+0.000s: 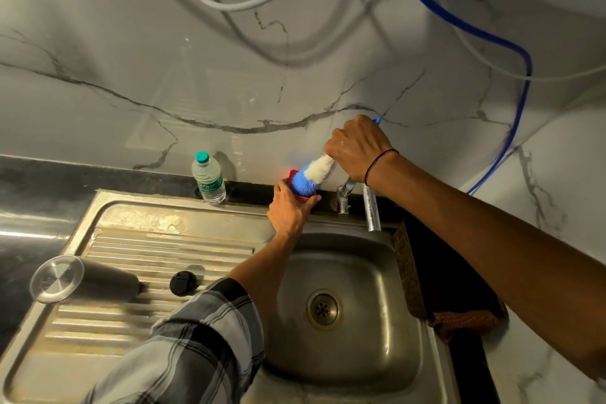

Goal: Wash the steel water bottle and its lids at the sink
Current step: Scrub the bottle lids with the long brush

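The sink [347, 367] was dry-looking at five o'clock; the steel water bottle [98, 282] lay at eight with its black lid [183, 283] beside, seemingly unwashed; at centre, the right hand [359, 147] gripped the bottle brush [311, 175], dipping it into a red container [303, 195] the left hand [288, 210] held.

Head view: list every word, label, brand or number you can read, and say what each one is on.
No text can be read here.
Plastic water bottle: green label band with pale script, too small and blurred to read.
Black lid: raised marks on top, not legible.
Steel bottle, red container, bottle brush: no lettering visible.
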